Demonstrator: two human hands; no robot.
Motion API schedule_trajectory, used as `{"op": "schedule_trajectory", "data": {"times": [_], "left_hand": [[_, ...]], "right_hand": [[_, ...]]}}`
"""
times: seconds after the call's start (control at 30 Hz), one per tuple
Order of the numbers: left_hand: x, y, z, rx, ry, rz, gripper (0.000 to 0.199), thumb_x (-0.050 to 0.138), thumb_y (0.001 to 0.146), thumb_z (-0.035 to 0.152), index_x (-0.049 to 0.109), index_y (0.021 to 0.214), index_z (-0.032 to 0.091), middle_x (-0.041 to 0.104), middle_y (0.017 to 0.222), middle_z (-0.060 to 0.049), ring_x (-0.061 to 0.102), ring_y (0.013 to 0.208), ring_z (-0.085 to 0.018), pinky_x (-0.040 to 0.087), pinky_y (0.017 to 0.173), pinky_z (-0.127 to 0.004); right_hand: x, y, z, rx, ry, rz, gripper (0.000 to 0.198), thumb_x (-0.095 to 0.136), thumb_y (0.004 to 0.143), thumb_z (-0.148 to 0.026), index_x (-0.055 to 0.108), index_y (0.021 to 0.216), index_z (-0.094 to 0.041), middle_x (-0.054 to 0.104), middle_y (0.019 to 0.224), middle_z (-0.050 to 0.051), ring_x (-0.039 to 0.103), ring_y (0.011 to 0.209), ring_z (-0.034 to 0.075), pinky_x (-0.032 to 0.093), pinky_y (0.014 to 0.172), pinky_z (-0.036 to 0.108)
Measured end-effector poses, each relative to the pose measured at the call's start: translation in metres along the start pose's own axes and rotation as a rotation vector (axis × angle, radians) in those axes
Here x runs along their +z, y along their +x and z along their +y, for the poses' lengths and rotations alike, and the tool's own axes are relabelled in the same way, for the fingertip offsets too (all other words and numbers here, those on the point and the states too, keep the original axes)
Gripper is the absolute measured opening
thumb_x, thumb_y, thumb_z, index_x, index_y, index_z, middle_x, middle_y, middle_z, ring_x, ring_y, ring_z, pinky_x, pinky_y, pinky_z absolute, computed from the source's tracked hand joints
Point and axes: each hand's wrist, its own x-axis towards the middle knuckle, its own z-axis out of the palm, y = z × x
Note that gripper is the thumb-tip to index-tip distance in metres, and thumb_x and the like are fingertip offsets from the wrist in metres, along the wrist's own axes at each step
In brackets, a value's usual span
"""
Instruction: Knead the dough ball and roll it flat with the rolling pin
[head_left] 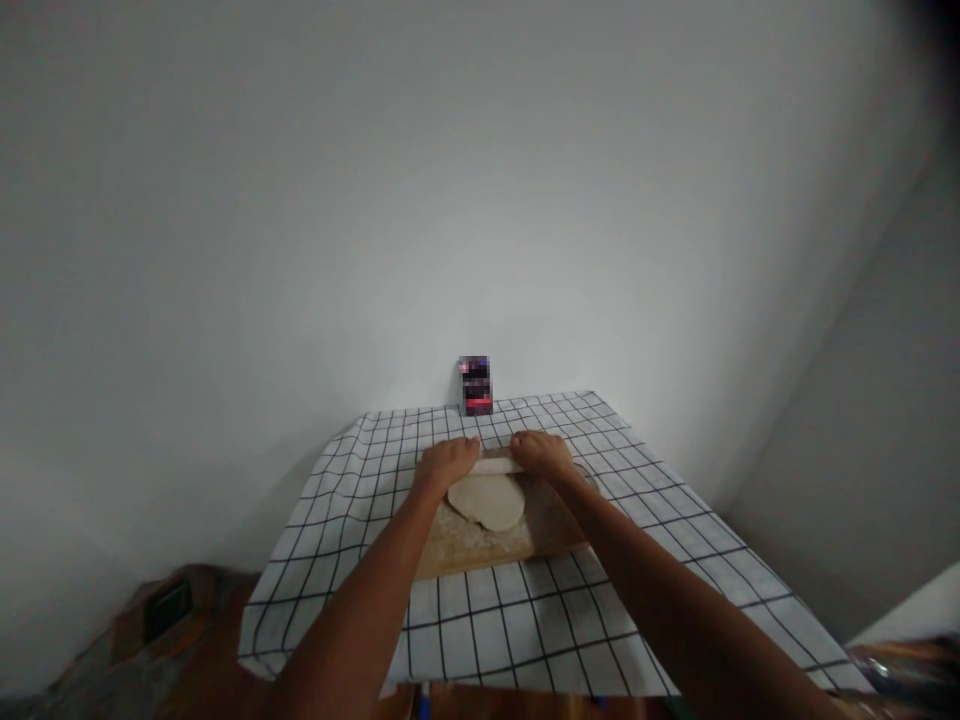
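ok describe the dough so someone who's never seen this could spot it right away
Start with the white cloth with dark grid lines, spread over the table. Near its middle lies a wooden board. The dough is the flat, pale piece on that board, its rounded, uneven outline setting it apart from the straight rolling pin at its far side.

Looks like a room in a home, in a corner between 2 plain, pale walls [480, 200]. Seems domestic from the checked tablecloth [487, 620], and kitchen-like from the wooden board [469, 560], flat dough [493, 502] and rolling pin [495, 466]. Cannot be called a kitchen for certain.
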Motion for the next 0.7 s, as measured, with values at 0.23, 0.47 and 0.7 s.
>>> {"op": "schedule_trajectory", "data": {"times": [0.23, 0.47, 0.7], "left_hand": [[0.002, -0.054, 0.019, 0.026, 0.053, 0.198, 0.055, 0.027, 0.115, 0.040, 0.077, 0.120, 0.018, 0.079, 0.124, -0.016, 0.072, 0.121, -0.030, 0.052, 0.104, -0.047], [0.002, -0.103, 0.034, 0.096, 0.056, 0.353, 0.044, 0.040, 0.113, 0.040, 0.078, 0.114, 0.016, 0.080, 0.122, -0.015, 0.071, 0.122, -0.030, 0.046, 0.115, -0.047], [0.001, -0.114, 0.034, 0.021, -0.009, 0.246, 0.053, 0.033, 0.114, 0.052, 0.074, 0.119, 0.020, 0.079, 0.126, -0.013, 0.075, 0.111, -0.030, 0.055, 0.098, -0.043]], "right_hand": [[0.003, -0.034, -0.002, -0.020, -0.045, 0.082, 0.047, 0.030, 0.112, -0.030, 0.070, 0.135, -0.018, 0.071, 0.143, 0.016, 0.064, 0.133, 0.029, 0.046, 0.110, 0.043], [0.006, -0.080, -0.002, -0.128, -0.099, 0.164, 0.043, 0.033, 0.112, -0.029, 0.076, 0.114, -0.021, 0.076, 0.131, 0.013, 0.068, 0.124, 0.028, 0.045, 0.111, 0.044], [-0.003, -0.097, -0.003, -0.064, -0.064, 0.181, 0.051, 0.030, 0.115, -0.037, 0.077, 0.112, -0.017, 0.076, 0.132, 0.014, 0.065, 0.130, 0.026, 0.042, 0.113, 0.037]]}}
